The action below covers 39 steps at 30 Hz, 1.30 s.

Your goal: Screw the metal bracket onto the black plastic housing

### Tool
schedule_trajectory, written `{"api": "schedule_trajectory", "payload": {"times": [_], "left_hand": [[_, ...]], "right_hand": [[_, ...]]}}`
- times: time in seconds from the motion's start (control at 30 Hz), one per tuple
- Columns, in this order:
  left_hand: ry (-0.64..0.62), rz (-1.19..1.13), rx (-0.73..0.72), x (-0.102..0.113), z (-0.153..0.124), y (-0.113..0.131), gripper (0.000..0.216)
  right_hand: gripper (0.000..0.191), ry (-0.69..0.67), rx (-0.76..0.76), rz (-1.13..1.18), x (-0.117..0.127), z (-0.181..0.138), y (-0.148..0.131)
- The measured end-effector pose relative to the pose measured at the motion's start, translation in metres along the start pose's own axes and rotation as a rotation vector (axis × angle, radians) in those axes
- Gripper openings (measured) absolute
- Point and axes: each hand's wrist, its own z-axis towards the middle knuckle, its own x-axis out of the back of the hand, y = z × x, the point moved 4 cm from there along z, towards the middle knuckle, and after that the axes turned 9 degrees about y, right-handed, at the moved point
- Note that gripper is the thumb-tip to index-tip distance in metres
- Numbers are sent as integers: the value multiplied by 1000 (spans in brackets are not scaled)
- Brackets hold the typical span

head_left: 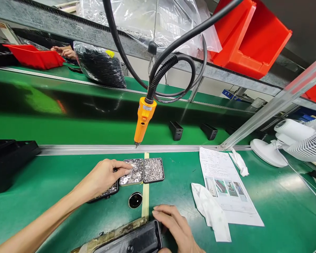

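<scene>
My left hand (105, 177) reaches over a small square tray of metal washers (136, 172), thumb and forefinger pinched together at its left side. Whatever lies between those fingertips is too small to make out. At the lower edge, my right hand (177, 226) curls around the end of a long part with a camouflage-patterned side and a black hollow face (139, 240). Beside the washers sits a tray of tiny metal nuts or spacers (154, 170). Under my left wrist, another tray of small metal parts (112, 189) is partly hidden. A round black cup (135, 200) stands in front of the trays.
An orange electric screwdriver (144, 121) hangs on its cable above the trays. Printed sheets (226, 189) and a white cloth (210, 211) lie right. A black bin (10, 165) stands left, a white fan (292, 140) right. Behind, a co-worker's hand (65, 52) shows by a red bin.
</scene>
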Motion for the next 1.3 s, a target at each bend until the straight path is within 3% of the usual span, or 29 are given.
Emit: {"api": "schedule_trajectory", "payload": {"times": [0.37,0.73,0.83,0.93,0.97,1.03,1.17,1.23,1.3], "left_hand": [[9,52,-67,2,-8,16,49],[9,-25,-58,9,-6,28,54],[-3,-81,-25,17,-25,42,57],[-21,-107,-50,21,-67,57,52],[-45,-103,-100,19,-84,62,46],[-112,-25,-343,8,-117,73,31],[204,210,-724,-3,-157,84,31],[217,296,-814,-8,-163,84,25],[208,337,-794,-8,-165,79,27]], "right_hand": [[73,47,12,14,1,3,-3],[67,3,-88,29,6,3,-9],[74,-16,-74,65,10,9,-13],[78,29,-4,127,15,16,-20],[75,42,6,139,16,18,-21],[69,49,10,144,17,22,-24],[64,37,11,141,18,24,-28],[63,43,18,139,19,24,-29],[63,53,29,131,19,25,-30]]}}
